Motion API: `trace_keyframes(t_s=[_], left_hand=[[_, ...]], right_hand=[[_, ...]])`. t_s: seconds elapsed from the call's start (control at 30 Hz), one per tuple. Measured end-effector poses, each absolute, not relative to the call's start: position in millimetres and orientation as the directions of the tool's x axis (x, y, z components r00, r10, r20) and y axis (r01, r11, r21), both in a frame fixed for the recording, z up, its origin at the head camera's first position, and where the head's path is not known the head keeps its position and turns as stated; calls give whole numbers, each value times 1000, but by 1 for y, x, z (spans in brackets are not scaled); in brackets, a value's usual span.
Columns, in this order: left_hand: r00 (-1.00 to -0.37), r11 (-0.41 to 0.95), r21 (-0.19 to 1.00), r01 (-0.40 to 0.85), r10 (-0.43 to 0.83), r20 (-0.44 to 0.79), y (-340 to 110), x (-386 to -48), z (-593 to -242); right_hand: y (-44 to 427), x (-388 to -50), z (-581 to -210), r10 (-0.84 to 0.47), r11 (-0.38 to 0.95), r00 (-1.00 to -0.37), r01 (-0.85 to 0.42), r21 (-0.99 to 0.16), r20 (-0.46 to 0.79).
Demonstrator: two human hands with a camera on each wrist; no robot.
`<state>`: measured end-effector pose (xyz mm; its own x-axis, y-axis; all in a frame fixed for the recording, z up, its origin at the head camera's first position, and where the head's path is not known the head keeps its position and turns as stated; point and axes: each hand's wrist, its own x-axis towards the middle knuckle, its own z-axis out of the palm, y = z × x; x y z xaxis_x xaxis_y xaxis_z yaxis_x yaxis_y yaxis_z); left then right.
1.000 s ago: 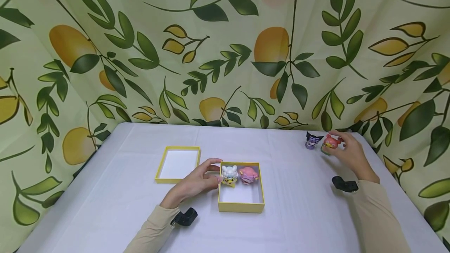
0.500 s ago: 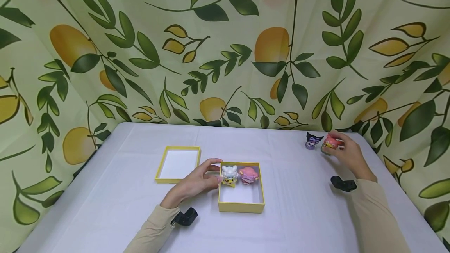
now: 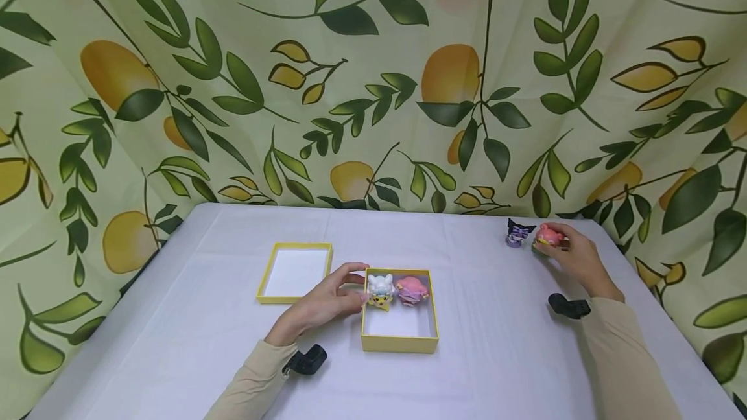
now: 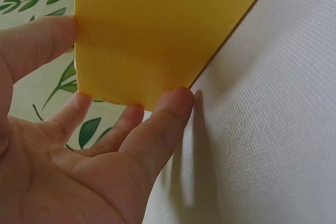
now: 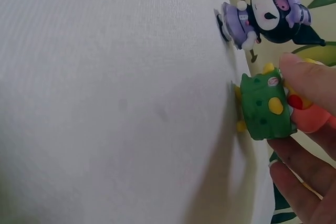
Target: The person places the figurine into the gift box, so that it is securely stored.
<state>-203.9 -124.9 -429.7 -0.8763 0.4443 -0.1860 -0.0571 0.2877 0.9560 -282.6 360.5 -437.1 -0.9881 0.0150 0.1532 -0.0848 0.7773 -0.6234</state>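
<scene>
At the back right, my right hand [image 3: 580,261] pinches a small toy figurine [image 5: 268,106] between thumb and fingers. It has a pink-red top and a green spotted base. In the right wrist view its yellow feet are at or just off the cloth; I cannot tell if they touch. Beside it stands a black-and-purple figurine [image 3: 517,233]. My left hand [image 3: 329,300] holds the left side of an open yellow box [image 3: 399,344], thumb on the wall and fingers around the far corner. Inside sit a white-and-yellow figurine [image 3: 380,291] and a pink one [image 3: 412,291], side by side along the far wall.
A yellow-rimmed box lid [image 3: 294,300] lies inside-up, left of the box and behind my left hand. White cloth covers the table [image 3: 484,342]. A leaf-and-fruit patterned curtain [image 3: 373,102] hangs just beyond its back edge.
My right fingers have settled lower and closer around the red-and-green figurine, which stays in about the same spot. The left hand, the box and the other figurines have not moved.
</scene>
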Motion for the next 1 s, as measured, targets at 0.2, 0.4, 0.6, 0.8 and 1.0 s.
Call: trace_keyframes(t_s=[0.2,0.4,0.6,0.8,1.0], left_hand=[[-874,275,960,-51,452,-176,-126,-205,-429],[-874,266,962,-57,453,-177,-126,-205,-431],[-875,274,960,-50,451,-174,-126,-205,-431],[-875,273,961,-48,452,-172,-126,-204,-430],[-876,275,960,-51,449,-175,-126,-204,-429]], right_hand=[[359,-283,-436,20,784,-987,-84,-615,160],[359,-279,-434,21,786,-987,-81,-613,159],[360,-277,-432,23,785,-990,-67,-616,137],[361,-275,-429,20,803,-984,-89,-589,176],[361,-271,-428,0,808,-978,-122,-577,207]])
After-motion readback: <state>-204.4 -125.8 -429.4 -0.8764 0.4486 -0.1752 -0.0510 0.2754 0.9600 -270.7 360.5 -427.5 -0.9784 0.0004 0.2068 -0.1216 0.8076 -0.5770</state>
